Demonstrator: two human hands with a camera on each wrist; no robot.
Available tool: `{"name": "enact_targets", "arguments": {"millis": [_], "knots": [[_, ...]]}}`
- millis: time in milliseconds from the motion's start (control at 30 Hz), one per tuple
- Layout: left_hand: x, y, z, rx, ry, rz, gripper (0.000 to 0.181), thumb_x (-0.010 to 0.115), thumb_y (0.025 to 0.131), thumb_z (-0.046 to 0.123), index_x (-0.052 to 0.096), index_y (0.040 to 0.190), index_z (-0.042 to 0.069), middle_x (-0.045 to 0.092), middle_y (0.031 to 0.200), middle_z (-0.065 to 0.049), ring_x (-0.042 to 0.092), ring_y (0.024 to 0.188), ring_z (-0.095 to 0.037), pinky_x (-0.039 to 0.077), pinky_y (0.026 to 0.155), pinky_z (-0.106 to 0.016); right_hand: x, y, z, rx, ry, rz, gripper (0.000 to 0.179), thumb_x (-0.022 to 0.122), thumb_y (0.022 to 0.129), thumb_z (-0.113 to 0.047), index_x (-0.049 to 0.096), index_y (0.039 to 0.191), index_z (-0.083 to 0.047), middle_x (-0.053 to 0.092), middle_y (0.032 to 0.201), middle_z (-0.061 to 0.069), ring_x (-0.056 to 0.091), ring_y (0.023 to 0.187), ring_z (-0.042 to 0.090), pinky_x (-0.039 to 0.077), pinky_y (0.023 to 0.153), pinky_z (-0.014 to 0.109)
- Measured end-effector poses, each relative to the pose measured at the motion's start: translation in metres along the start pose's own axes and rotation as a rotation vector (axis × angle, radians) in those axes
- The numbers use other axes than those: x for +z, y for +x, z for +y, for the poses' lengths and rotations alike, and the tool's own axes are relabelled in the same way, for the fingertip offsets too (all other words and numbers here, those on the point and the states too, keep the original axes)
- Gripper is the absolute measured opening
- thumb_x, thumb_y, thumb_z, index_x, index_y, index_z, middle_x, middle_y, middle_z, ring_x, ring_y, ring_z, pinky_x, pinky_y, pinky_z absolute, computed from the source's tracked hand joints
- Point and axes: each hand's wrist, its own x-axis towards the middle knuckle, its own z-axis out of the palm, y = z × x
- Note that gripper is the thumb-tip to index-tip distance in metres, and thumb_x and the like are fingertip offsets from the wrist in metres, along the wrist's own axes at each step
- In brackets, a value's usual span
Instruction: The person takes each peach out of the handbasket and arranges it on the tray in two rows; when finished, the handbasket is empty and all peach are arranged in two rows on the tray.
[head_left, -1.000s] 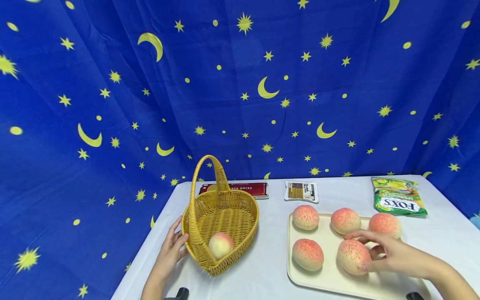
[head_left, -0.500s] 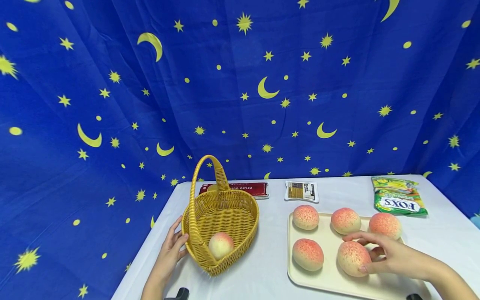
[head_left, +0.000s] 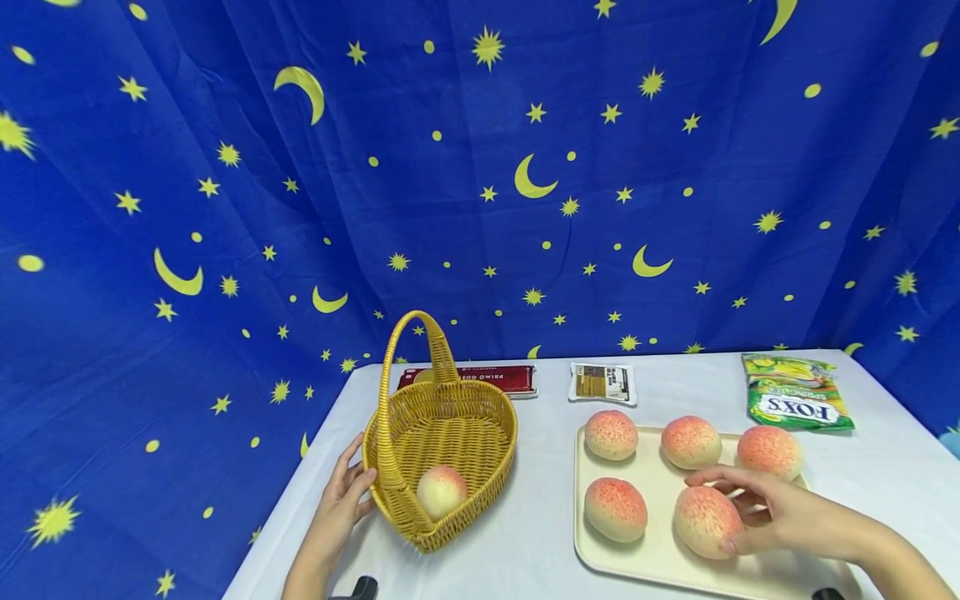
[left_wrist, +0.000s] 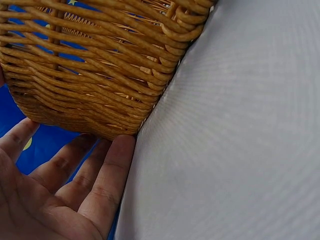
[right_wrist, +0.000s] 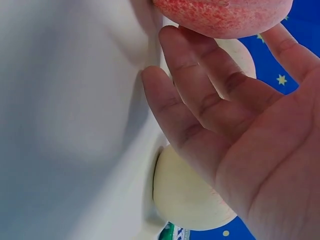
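The golden wicker basket [head_left: 450, 425], with a tall arched handle, stands at left holding one peach [head_left: 442, 492]. My left hand [head_left: 339, 504] rests against its left side; in the left wrist view, extended fingers [left_wrist: 105, 185] touch the woven wall [left_wrist: 90, 75]. My right hand [head_left: 791, 517] is around the near middle peach [head_left: 707, 522] on the cream tray [head_left: 600, 557], thumb at its right side and forefinger along its far side. The right wrist view shows this peach [right_wrist: 225, 15] at the top, with other fingers [right_wrist: 185, 65] stretched below it.
Other peaches on the tray are one near left [head_left: 616, 509] and three along the far edge [head_left: 691, 442]. Behind lie a red packet [head_left: 502, 380], a small white-edged packet [head_left: 602, 383] and a green FOX'S bag [head_left: 798, 396]. Blue star-patterned cloth [head_left: 480, 167] hangs behind the table.
My right hand and the near middle peach have shifted slightly toward me on the tray. The left hand and basket have stayed in place.
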Motion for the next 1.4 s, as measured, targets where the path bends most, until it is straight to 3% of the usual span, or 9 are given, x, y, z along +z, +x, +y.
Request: {"name": "enact_targets", "arguments": {"millis": [467,767,900,1000,1133,1267,1400], "knots": [[-0.002,-0.001,-0.002,0.006,-0.021,-0.018,0.072,0.055,0.114,0.035,0.016,0.174,0.029,0.039,0.167,-0.029,0.056,0.142,-0.032,0.061,0.106,-0.049,-0.002,-0.001,-0.002,0.027,0.021,-0.014,0.06,0.079,0.094,-0.001,0.056,0.148,-0.011,0.061,0.135,-0.026,0.064,0.113,-0.004,0.058,0.088,0.016],[-0.001,-0.002,0.0,0.003,-0.016,-0.017,0.072,0.054,0.114,0.035,0.015,0.174,0.028,0.037,0.168,-0.03,0.052,0.146,-0.038,0.06,0.107,-0.05,-0.009,-0.003,-0.004,0.093,-0.004,-0.012,0.058,0.08,0.094,-0.005,0.056,0.147,-0.008,0.063,0.133,-0.024,0.061,0.112,-0.008,0.058,0.086,0.017],[-0.001,-0.001,0.0,0.0,-0.018,-0.017,0.072,0.055,0.114,0.035,0.015,0.174,0.029,0.037,0.168,-0.03,0.052,0.146,-0.039,0.06,0.107,-0.049,-0.017,-0.001,-0.011,0.033,-0.092,0.023,0.058,0.079,0.094,-0.003,0.056,0.147,-0.005,0.062,0.136,-0.027,0.061,0.117,-0.01,0.059,0.086,0.019],[-0.001,-0.001,0.0,0.0,-0.012,-0.017,0.073,0.055,0.114,0.036,0.015,0.174,0.03,0.037,0.169,-0.029,0.053,0.145,-0.038,0.06,0.107,-0.049,-0.027,0.005,-0.026,-0.04,-0.162,0.066,0.059,0.078,0.094,0.0,0.056,0.148,-0.005,0.061,0.139,-0.028,0.062,0.119,-0.009,0.06,0.087,0.019],[-0.002,0.0,0.001,-0.002,-0.006,-0.016,0.073,0.055,0.114,0.035,0.015,0.174,0.03,0.037,0.169,-0.029,0.054,0.144,-0.036,0.061,0.106,-0.046,-0.037,0.021,-0.064,-0.099,-0.204,0.108,0.064,0.077,0.095,0.002,0.052,0.153,-0.008,0.065,0.14,-0.019,0.066,0.121,-0.002,0.06,0.091,0.02],[-0.003,0.001,0.002,0.003,-0.009,-0.015,0.073,0.055,0.114,0.033,0.015,0.174,0.029,0.037,0.169,-0.029,0.054,0.144,-0.036,0.062,0.105,-0.045,-0.038,0.05,-0.105,-0.135,-0.251,0.109,0.07,0.078,0.095,-0.003,0.049,0.157,-0.018,0.067,0.139,-0.007,0.068,0.121,0.003,0.061,0.094,0.025],[-0.002,0.0,0.0,0.006,-0.014,-0.017,0.072,0.054,0.114,0.031,0.015,0.174,0.029,0.037,0.168,-0.03,0.053,0.145,-0.037,0.062,0.105,-0.044,-0.037,0.086,-0.136,-0.119,-0.253,0.053,0.073,0.08,0.097,-0.014,0.044,0.161,-0.023,0.067,0.14,0.004,0.069,0.122,0.007,0.062,0.099,0.029]]}}
